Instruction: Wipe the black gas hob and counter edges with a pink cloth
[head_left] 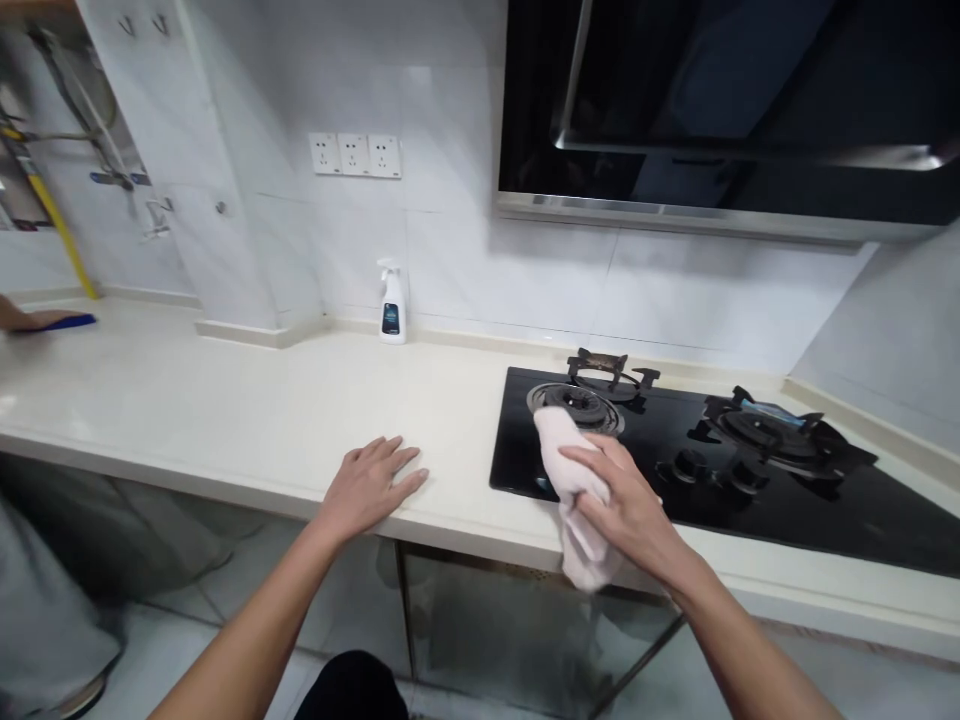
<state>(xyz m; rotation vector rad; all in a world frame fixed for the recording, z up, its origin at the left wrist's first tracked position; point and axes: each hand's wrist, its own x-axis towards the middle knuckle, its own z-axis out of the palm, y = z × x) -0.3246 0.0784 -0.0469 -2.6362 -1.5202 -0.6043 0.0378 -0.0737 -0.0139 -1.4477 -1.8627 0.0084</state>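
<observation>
My right hand [622,500] grips a pale pink cloth [566,460], bunched in the fingers, over the front left part of the black gas stove [517,440]. One end of the cloth hangs past the counter's front edge. Behind the cloth lies the left burner [577,403], with its pan support [600,365] lifted off and set at the back of the stove. My left hand [371,487] rests flat on the cream countertop [255,400], fingers spread and holding nothing, left of the stove.
A white spray bottle [391,305] stands against the wall. The right burner [772,435] carries its pan support, near two knobs. A range hood [712,210] overhangs the stove. At far left, another person's hand [16,318] is at a blue item [71,321] on the counter.
</observation>
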